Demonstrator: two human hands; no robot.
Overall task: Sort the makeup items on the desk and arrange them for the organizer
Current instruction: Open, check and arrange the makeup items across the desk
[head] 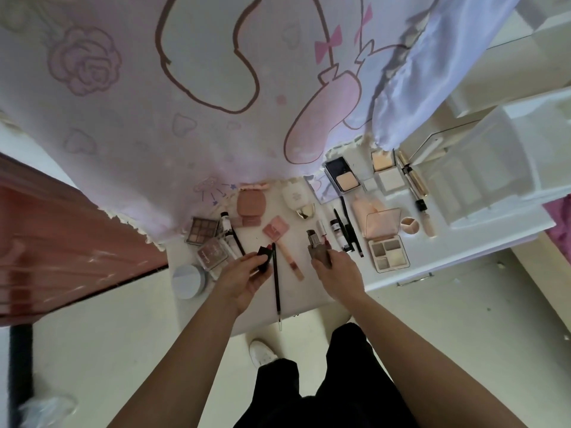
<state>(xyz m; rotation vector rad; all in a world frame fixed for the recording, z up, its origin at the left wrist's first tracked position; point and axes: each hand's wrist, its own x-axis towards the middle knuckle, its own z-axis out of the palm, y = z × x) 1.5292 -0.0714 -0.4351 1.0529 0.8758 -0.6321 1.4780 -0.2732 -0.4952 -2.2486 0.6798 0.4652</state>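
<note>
My left grip (244, 279) is curled round a short black lipstick tube with a dark red end (265, 257) and pinches it between thumb and fingers, just left of the long thin black pencil (276, 279). That pencil lies on the white counter (432, 261), and its near end reaches over the front edge.

My right grip (336, 270), to the right of the pencil, is closed round a grey-brown squarish lipstick case (316, 247), whose top sticks out above my fingers.

Just right of the pencil, between my two grips, lies a slim pink lip-gloss tube (289, 257), set at a slant. Far left of the pencil, at the counter's front corner, sits a round pale blue jar (188, 281). Behind that jar is a nine-pan brown eyeshadow palette (202, 230).

Well to the right of the pencil, past my right grip, an open four-pan beige palette with a clear pink lid (388, 254) lies flat. Farther right and back from the pencil stands the white plastic organizer with several compartments (494, 174).
</note>
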